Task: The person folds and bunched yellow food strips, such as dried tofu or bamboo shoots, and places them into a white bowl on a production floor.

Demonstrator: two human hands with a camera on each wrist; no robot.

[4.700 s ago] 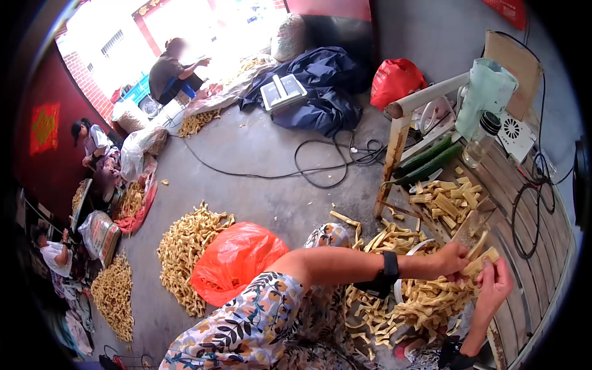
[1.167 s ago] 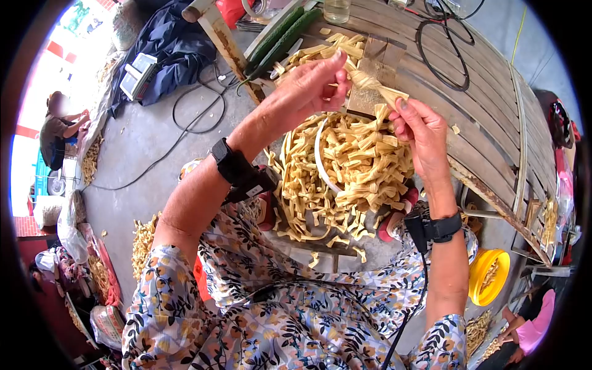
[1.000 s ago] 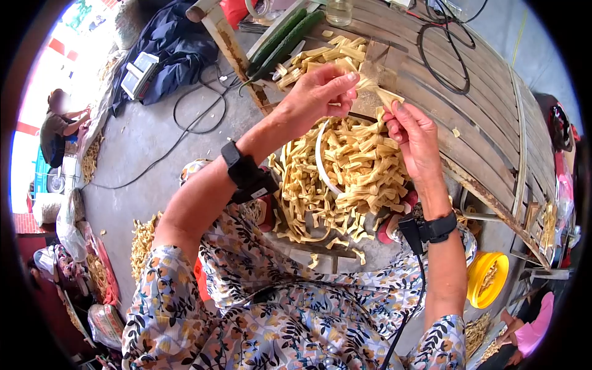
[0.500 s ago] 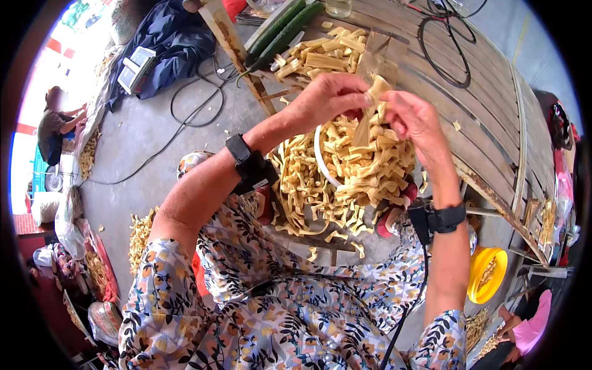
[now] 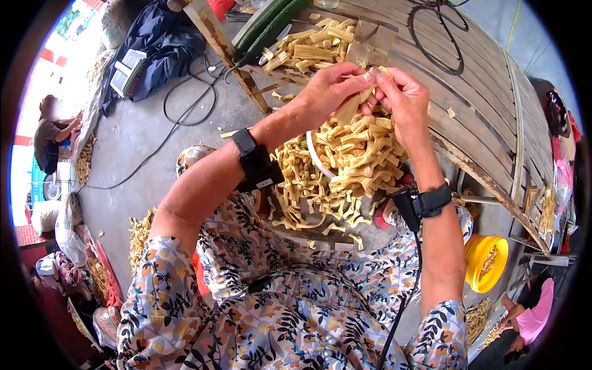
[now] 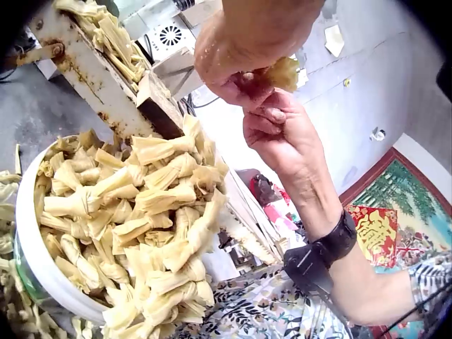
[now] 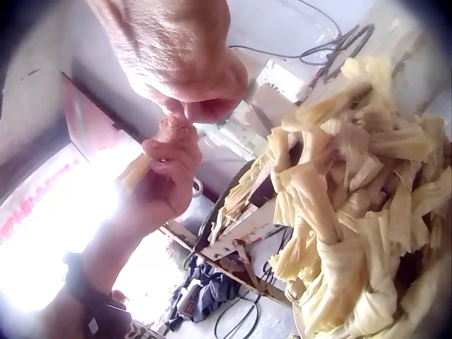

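Over the heaped bucket, both hands meet at one pale yellow tofu skin strip. My left hand pinches it between thumb and fingers, and a flat end hangs below that hand. Close against it, my right hand pinches the strip's upper part with thumb and forefinger. The curled fingers hide most of the middle of the strip. In the left wrist view a crumpled yellow end pokes out beside the fingers. Knotted tofu skin pieces fill the white-rimmed bucket beneath the hands.
Loose strips lie on the slatted wooden table beside two cucumbers. A black cable coils on the slats. The yellow bucket stands at right. One seated person is at far left, another in pink at lower right.
The hands held the strip stretched between them a second ago, with a twist in its middle. They have since come together, and one end now hangs down under the left hand.
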